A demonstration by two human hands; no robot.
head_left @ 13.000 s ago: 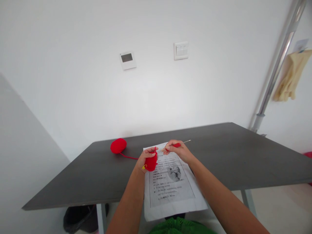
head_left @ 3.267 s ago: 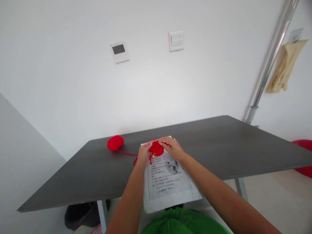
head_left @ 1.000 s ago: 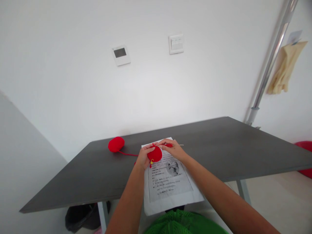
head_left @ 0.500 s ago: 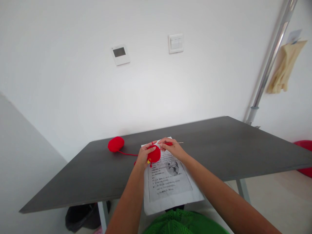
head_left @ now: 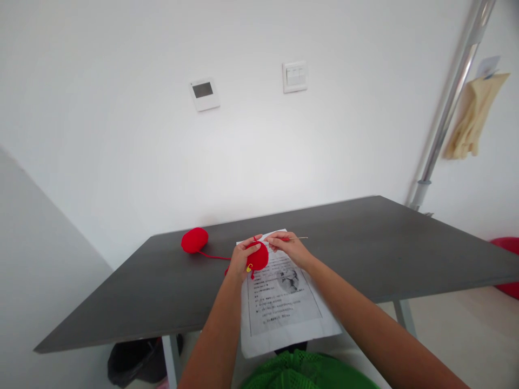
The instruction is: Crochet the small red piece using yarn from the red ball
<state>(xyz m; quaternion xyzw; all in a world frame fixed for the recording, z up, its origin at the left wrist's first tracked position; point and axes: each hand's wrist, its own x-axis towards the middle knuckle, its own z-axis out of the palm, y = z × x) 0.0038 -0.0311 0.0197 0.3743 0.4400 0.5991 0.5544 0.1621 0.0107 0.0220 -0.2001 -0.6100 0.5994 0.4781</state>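
Observation:
My left hand (head_left: pixel 240 261) is closed on a small round red crochet piece (head_left: pixel 258 256) with a yellow stitch marker (head_left: pixel 248 267) hanging from it. My right hand (head_left: pixel 288 249) pinches a thin crochet hook (head_left: pixel 292 239) with a red grip, its metal end pointing right, right beside the piece. A red strand runs left from the piece to a red yarn ball (head_left: pixel 194 240) on the dark grey table (head_left: pixel 385 243). Both hands hover over a printed paper sheet (head_left: pixel 284 302).
The sheet overhangs the table's near edge. Something green and netted (head_left: pixel 308 373) lies below, at my lap. A black bag (head_left: pixel 133 364) sits under the table's left side. A metal pole (head_left: pixel 450 102) and hanging cream gloves (head_left: pixel 470 121) stand at the right; a red object (head_left: pixel 506 265) is on the floor.
The hands have stayed over the top of the sheet; since 13 s ago the red piece has been turned in my left hand and the hook brought close to it.

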